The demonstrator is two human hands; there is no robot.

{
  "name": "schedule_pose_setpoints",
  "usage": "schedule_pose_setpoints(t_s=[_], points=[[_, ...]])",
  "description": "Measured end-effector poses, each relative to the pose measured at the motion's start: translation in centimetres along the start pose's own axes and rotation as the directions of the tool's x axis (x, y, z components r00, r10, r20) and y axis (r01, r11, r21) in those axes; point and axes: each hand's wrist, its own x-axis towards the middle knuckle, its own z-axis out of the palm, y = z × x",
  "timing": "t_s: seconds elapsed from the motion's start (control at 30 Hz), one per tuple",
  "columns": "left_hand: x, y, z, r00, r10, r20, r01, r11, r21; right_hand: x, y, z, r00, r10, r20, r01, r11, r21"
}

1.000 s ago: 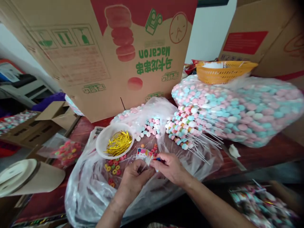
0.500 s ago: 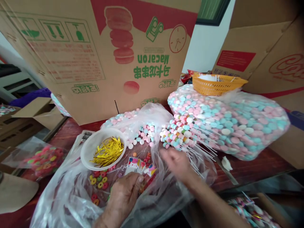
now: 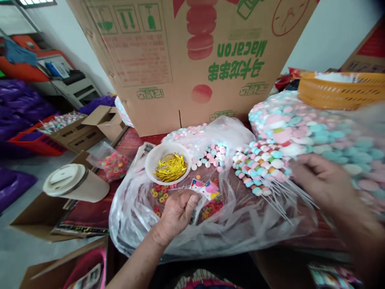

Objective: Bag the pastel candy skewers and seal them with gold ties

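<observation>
My left hand (image 3: 179, 210) is closed, thumb against the fingers, on a small clear bag (image 3: 210, 190) with a colourful dotted print. Rings of red, yellow and green candy (image 3: 160, 194) lie around it on clear plastic sheeting (image 3: 240, 224). To the right, my right hand (image 3: 325, 180) is smeared by motion, its fingers pinched together. A blurred marshmallow skewer (image 3: 285, 142) slants up and left from its fingertips. Just left of that hand rests a pile of marshmallow skewers (image 3: 261, 166) with white sticks pointing toward me.
A white bowl (image 3: 148, 170) of gold twist ties stands left of loose marshmallows (image 3: 212, 154). A large carton (image 3: 186, 104) blocks the back. At right, an orange basket (image 3: 339, 94) sits on a big bag of marshmallows (image 3: 319, 132). A lidded cup (image 3: 90, 186) stands at the left edge.
The view has turned left. My right hand has moved right, away from the skewer pile, with a blurred skewer at its fingertips. My left hand still holds the printed bag.
</observation>
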Motion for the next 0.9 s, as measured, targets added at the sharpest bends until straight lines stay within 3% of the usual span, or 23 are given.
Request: schedule_pose_setpoints(t_s=[0.03,0.07,0.13,0.17,0.23,0.33,0.43,0.5,0.57,0.63,0.7,0.77,0.9], points=[[0.1,0.2,0.2,1.0,-0.021,0.019,0.021,1.0,-0.021,-1.5,-1.4,1.5,0.996,0.038,0.077,-0.045,0.995,0.091],[0.1,0.5,0.5,0.998,-0.046,0.039,0.048,0.998,-0.04,-3.0,-2.8,3.3,0.96,0.158,0.232,-0.227,0.922,0.313],[0.1,1.1,1.0,0.99,-0.108,0.089,0.114,0.991,-0.075,-5.4,-5.3,7.1,0.841,0.263,0.474,-0.509,0.682,0.525],[0.0,1.3,1.2,0.984,-0.135,0.116,0.146,0.986,-0.087,-6.3,-6.3,8.8,0.8,0.264,0.539,-0.574,0.599,0.558],[-0.3,1.6,1.3,0.97,-0.18,0.164,0.2,0.973,-0.112,-7.5,-7.9,11.4,0.767,0.292,0.571,-0.632,0.492,0.598],[-1.2,1.2,1.5,0.957,-0.261,0.13,0.282,0.941,-0.188,-8.2,-8.9,13.0,0.778,0.358,0.516,-0.628,0.458,0.629],[-2.0,0.5,1.6,0.958,-0.286,0.026,0.283,0.929,-0.237,-8.1,-8.4,12.3,0.812,0.313,0.493,-0.577,0.561,0.594],[-2.2,0.3,1.5,0.971,-0.236,-0.041,0.221,0.949,-0.226,-7.8,-7.2,10.6,0.863,0.22,0.454,-0.456,0.725,0.516],[-2.3,0.2,0.8,0.98,-0.179,-0.091,0.155,0.963,-0.22,-7.4,-5.7,8.2,0.936,0.075,0.343,-0.214,0.897,0.387],[-2.2,0.3,-0.2,0.986,-0.126,-0.105,0.099,0.969,-0.227,-7.0,-4.1,5.4,0.965,-0.123,0.23,0.063,0.966,0.252],[-2.0,0.5,-1.3,0.992,-0.084,-0.091,0.06,0.969,-0.238,-6.5,-2.9,3.1,0.928,-0.313,0.203,0.283,0.945,0.166],[-1.8,0.6,-2.0,0.996,-0.063,-0.056,0.048,0.97,-0.237,-6.0,-2.0,1.6,0.86,-0.463,0.214,0.451,0.887,0.104],[-1.5,0.6,-2.3,0.999,-0.041,-0.036,0.034,0.983,-0.179,-5.2,-1.2,0.3,0.719,-0.643,0.264,0.671,0.741,-0.023]])
